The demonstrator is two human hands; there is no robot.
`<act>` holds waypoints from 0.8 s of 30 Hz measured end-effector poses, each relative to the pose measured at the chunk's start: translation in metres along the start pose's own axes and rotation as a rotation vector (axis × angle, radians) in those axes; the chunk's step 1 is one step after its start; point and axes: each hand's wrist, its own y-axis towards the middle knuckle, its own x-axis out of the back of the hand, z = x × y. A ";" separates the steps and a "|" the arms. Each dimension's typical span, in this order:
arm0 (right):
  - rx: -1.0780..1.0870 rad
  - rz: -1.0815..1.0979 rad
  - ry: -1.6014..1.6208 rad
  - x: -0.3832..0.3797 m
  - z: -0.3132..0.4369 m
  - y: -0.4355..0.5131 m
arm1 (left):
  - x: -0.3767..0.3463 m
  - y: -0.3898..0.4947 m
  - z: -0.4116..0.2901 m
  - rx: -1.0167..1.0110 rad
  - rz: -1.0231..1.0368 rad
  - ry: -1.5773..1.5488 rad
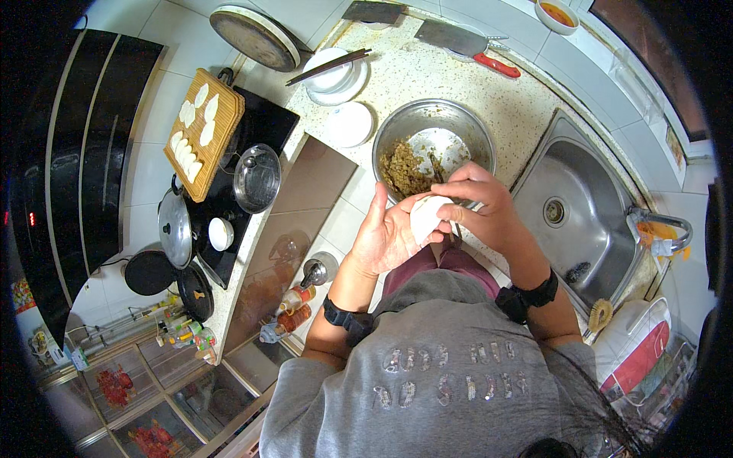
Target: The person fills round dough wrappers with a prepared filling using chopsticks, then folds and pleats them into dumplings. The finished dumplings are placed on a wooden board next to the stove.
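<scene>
A folded white dumpling wrapper (426, 217) rests on the palm and fingers of my left hand (389, 235). The thumb and fingers of my right hand (481, 203) pinch its upper right edge. Both hands are over the near rim of a large steel bowl (481, 131), which holds a brownish chopped filling (404, 169). A dark utensil (436, 166) leans in the bowl, partly hidden behind my right hand. Whether filling is inside the wrapper cannot be seen.
Left, a wooden board (220, 137) with several dumplings sits by the stove, near a lidded pan (174, 226) and a glass lid (257, 177). White plates (350, 124) and dark chopsticks (329, 67) lie beyond the bowl. A red-handled cleaver (452, 39) lies at the back; right is a steel sink (595, 189).
</scene>
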 end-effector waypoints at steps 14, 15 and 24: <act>0.293 0.163 -0.124 -0.004 0.005 0.006 | 0.009 -0.005 0.008 0.067 0.024 0.138; 0.329 0.185 -0.147 -0.003 0.005 0.007 | 0.008 -0.006 0.009 0.078 0.010 0.141; 0.087 0.064 -0.039 -0.002 0.002 -0.013 | 0.003 -0.012 0.008 0.017 0.067 0.033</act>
